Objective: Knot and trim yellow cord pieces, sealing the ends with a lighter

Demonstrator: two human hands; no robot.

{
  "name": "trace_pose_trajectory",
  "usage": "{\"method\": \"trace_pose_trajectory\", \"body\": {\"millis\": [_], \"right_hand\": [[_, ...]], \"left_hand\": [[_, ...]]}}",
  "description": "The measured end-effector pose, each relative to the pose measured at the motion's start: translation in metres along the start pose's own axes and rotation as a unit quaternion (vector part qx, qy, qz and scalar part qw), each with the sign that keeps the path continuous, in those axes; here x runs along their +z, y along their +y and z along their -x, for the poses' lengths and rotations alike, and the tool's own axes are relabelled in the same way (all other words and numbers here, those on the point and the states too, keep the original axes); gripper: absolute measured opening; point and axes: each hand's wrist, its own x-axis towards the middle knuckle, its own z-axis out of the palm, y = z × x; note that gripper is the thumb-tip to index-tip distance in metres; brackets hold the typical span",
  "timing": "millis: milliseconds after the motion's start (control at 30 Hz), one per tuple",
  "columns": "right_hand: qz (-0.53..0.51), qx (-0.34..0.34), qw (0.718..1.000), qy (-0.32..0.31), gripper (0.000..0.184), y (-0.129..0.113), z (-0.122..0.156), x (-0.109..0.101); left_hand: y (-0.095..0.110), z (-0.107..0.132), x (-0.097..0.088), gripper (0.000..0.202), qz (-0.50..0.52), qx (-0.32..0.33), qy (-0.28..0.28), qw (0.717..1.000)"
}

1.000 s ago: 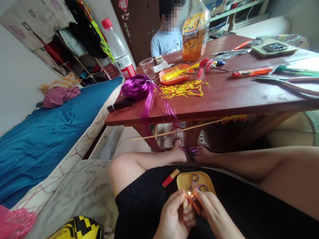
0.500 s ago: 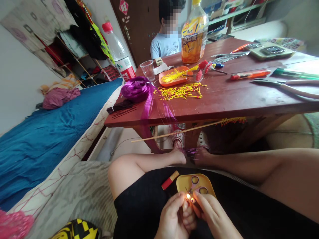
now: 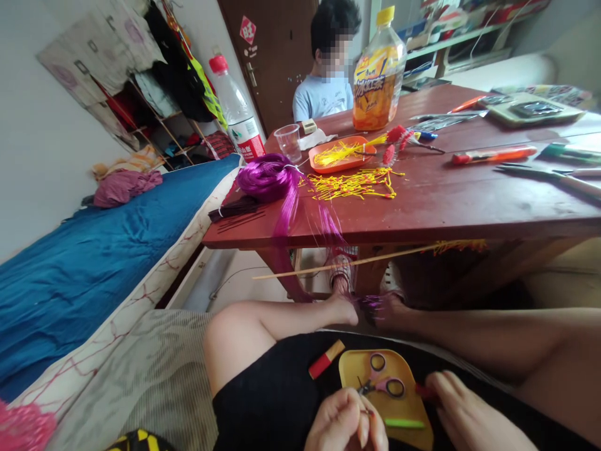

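Low over my lap, my left hand (image 3: pixel 345 421) is closed in a pinch on a thin, small piece with a dark reddish tip; its kind is too small to tell. My right hand (image 3: pixel 469 407) is off to the right, its fingers closed round a red lighter (image 3: pixel 425 391), blurred and mostly covered. Between the hands lies a yellow tray (image 3: pixel 350 360) on my lap. In it are scissors with pink handles (image 3: pixel 382 383) and a bright green strip (image 3: pixel 404 424). A red and gold tube (image 3: pixel 326 359) rests left of the tray.
On the red table (image 3: pixel 422 213) are a purple fibre bundle (image 3: pixel 265 178), yellow stems (image 3: pixel 357 185), an orange tray (image 3: pixel 323 166), pliers (image 3: pixel 558 175), a plastic cup (image 3: pixel 287 143) and a tea bottle (image 3: pixel 378 81). A thin stick (image 3: pixel 328 266) spans below the edge. Another person (image 3: pixel 323 94) sits opposite.
My hands were together with a small flame between them; now the flame is gone. My right hand has moved right with the lighter, uncovering the scissors and green strip. The view has shifted slightly.
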Motion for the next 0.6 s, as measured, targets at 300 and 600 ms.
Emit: {"method": "trace_pose_trajectory", "body": {"millis": [300, 600], "right_hand": [[0.14, -0.091, 0.981, -0.094, 0.039, -0.038, -0.009, 0.036], [-0.581, 0.166, 0.769, -0.209, 0.044, -0.076, -0.009, 0.02]], "left_hand": [[0.001, 0.001, -0.016, 0.038, -0.151, 0.112, 0.075, 0.979], [0.001, -0.002, -0.009, 0.04, -0.142, 0.057, 0.05, 0.987]]}}
